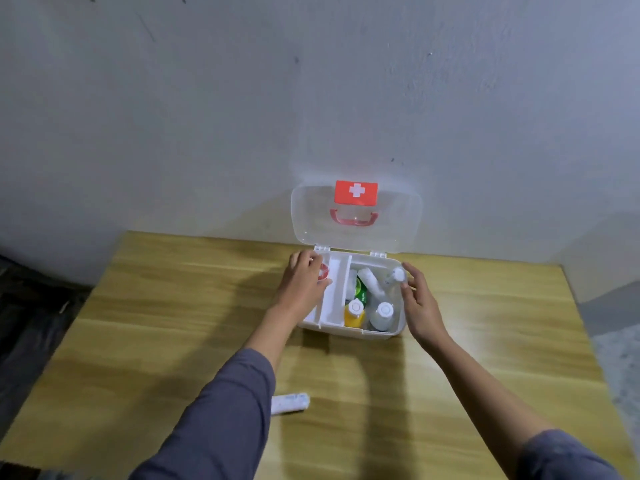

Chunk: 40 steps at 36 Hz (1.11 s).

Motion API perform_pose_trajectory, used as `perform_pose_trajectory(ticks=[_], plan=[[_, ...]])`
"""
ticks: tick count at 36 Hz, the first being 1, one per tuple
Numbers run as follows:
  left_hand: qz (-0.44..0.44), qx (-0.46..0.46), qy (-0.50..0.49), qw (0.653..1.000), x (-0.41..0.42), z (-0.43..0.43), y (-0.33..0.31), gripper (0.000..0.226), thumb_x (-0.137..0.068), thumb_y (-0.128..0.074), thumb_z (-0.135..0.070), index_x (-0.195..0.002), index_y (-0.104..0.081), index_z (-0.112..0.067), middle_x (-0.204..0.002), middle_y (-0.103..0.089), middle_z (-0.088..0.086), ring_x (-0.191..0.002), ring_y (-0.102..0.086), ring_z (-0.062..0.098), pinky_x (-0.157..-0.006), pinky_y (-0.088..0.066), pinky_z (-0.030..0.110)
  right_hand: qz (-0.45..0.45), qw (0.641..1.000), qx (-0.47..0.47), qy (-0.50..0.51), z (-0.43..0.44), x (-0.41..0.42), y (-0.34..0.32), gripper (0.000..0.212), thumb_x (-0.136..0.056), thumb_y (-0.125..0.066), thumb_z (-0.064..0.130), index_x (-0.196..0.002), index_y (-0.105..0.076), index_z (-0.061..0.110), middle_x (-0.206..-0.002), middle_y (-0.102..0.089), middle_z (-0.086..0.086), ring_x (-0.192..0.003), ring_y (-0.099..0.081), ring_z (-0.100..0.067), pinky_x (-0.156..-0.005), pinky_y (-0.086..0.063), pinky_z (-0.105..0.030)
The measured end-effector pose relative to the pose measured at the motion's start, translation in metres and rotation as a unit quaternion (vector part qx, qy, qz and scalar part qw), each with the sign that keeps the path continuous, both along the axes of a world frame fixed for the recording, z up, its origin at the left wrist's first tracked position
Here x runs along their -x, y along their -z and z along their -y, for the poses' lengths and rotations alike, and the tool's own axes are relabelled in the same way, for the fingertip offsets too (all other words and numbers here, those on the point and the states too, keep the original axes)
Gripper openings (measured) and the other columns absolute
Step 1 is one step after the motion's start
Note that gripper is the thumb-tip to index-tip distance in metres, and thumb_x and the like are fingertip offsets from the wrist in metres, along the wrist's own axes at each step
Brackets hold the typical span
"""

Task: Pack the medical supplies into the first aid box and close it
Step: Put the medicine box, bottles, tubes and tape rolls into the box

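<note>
— Where is the box (pixel 349 329) found?
— On the table (pixel 173 306), by the wall, with its clear lid (pixel 356 220) stood open. Bottles are seen inside: a yellow one (pixel 354 315) and a white one (pixel 382 317).

— And the hands?
— A small red-and-white item (pixel 323 272) is gripped by the left hand (pixel 303 282) over the box's left compartment. The right hand (pixel 420 301) is held at the right rim, fingers loosely spread, thumb near a white cap (pixel 398 274).

— Anything left out?
— A white roll (pixel 290 402) is seen on the table, near the left sleeve.
</note>
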<state>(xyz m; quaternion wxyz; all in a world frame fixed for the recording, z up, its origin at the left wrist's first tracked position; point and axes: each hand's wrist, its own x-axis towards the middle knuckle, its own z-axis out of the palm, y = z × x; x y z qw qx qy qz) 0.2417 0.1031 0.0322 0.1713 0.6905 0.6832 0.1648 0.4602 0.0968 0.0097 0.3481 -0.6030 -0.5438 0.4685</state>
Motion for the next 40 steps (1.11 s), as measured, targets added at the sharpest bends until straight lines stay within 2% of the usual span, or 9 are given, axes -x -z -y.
perform_pose_trajectory(ticks=[3, 7, 12, 15, 20, 24, 29, 36, 40], plan=[[0.014, 0.006, 0.058, 0.998, 0.009, -0.001, 0.004, 0.035, -0.091, -0.054, -0.021, -0.12, -0.05, -0.003, -0.134, -0.042, 0.008, -0.133, -0.027, 0.025, -0.11, -0.024, 0.03, -0.015, 1.0, 0.005, 0.016, 0.001, 0.003, -0.001, 0.044, -0.088, -0.035, 0.041, -0.131, -0.04, 0.032, -0.131, -0.056, -0.002, -0.119, -0.054, -0.019, -0.101, -0.044, -0.043], [0.019, 0.036, 0.112, 0.993, 0.015, -0.001, 0.011, 0.047, -0.095, -0.043, -0.02, -0.138, -0.034, -0.004, -0.151, -0.028, 0.007, -0.144, -0.009, 0.021, -0.117, -0.012, 0.033, -0.021, 0.999, 0.01, 0.035, 0.003, 0.007, -0.002, 0.047, -0.087, -0.035, 0.041, -0.132, -0.04, 0.029, -0.131, -0.056, -0.003, -0.117, -0.055, -0.02, -0.099, -0.045, -0.04], [0.007, -0.023, 0.126, 0.992, 0.021, 0.002, 0.015, 0.053, -0.094, -0.031, -0.032, -0.136, -0.041, -0.002, -0.146, -0.039, 0.012, -0.141, -0.02, 0.02, -0.116, -0.008, 0.027, -0.014, 0.999, 0.009, 0.044, 0.001, 0.008, -0.001, 0.037, -0.094, -0.037, 0.032, -0.131, -0.041, 0.03, -0.132, -0.056, -0.003, -0.119, -0.054, -0.022, -0.102, -0.043, -0.044], [-0.001, -0.029, 0.106, 0.994, 0.022, 0.006, 0.014, 0.053, -0.094, -0.028, -0.036, -0.132, -0.048, -0.004, -0.142, -0.046, 0.01, -0.136, -0.035, 0.023, -0.112, -0.018, 0.026, -0.006, 0.999, 0.013, 0.05, 0.001, 0.008, 0.001, 0.033, -0.099, -0.037, 0.022, -0.131, -0.041, 0.03, -0.13, -0.057, -0.003, -0.118, -0.055, -0.023, -0.101, -0.044, -0.044], [-0.029, -0.081, 0.099, 0.991, 0.02, 0.008, 0.018, 0.029, -0.085, -0.052, -0.012, -0.107, -0.066, -0.001, -0.116, -0.067, 0.015, -0.11, -0.062, 0.032, -0.093, -0.047, 0.037, -0.002, 0.998, 0.014, 0.055, 0.001, 0.009, 0.001, 0.034, -0.099, -0.037, 0.019, -0.13, -0.042, 0.032, -0.128, -0.058, -0.002, -0.115, -0.056, -0.022, -0.099, -0.045, -0.044], [-0.011, -0.097, 0.071, 0.993, 0.014, 0.012, 0.018, 0.031, -0.091, -0.05, -0.008, -0.119, -0.059, 0.002, -0.13, -0.057, 0.017, -0.126, -0.049, 0.032, -0.106, -0.026, 0.032, -0.006, 0.998, 0.015, 0.057, 0.002, 0.01, -0.001, 0.035, -0.099, -0.036, 0.017, -0.13, -0.042, 0.031, -0.126, -0.059, -0.004, -0.114, -0.057, -0.023, -0.097, -0.046, -0.041], [0.005, -0.095, -0.002, 0.995, 0.014, 0.014, 0.02, 0.042, -0.094, -0.048, -0.021, -0.131, -0.048, -0.002, -0.143, -0.045, 0.011, -0.137, -0.034, 0.022, -0.11, -0.021, 0.024, -0.012, 0.998, 0.015, 0.058, 0.003, 0.011, -0.003, 0.034, -0.099, -0.036, 0.018, -0.131, -0.042, 0.029, -0.125, -0.059, -0.004, -0.112, -0.057, -0.022, -0.093, -0.045, -0.036], [0.061, -0.056, -0.019, 0.996, 0.016, 0.012, 0.02, 0.042, -0.094, -0.05, -0.017, -0.133, -0.046, -0.004, -0.144, -0.044, 0.009, -0.138, -0.033, 0.02, -0.109, -0.019, 0.02, -0.015, 0.998, 0.011, 0.052, 0.003, 0.011, -0.004, 0.034, -0.099, -0.036, 0.02, -0.132, -0.04, 0.026, -0.121, -0.06, -0.003, -0.111, -0.057, -0.022, -0.093, -0.044, -0.036], [0.085, -0.096, -0.043, 0.991, 0.021, 0.031, 0.012, 0.042, -0.095, -0.047, -0.018, -0.134, -0.045, -0.005, -0.144, -0.043, 0.009, -0.139, -0.031, 0.021, -0.11, -0.017, 0.018, -0.012, 0.999, 0.013, 0.049, 0.002, 0.01, -0.003, 0.035, -0.099, -0.035, 0.02, -0.133, -0.039, 0.028, -0.128, -0.058, -0.004, -0.116, -0.055, -0.022, -0.098, -0.043, -0.04]])
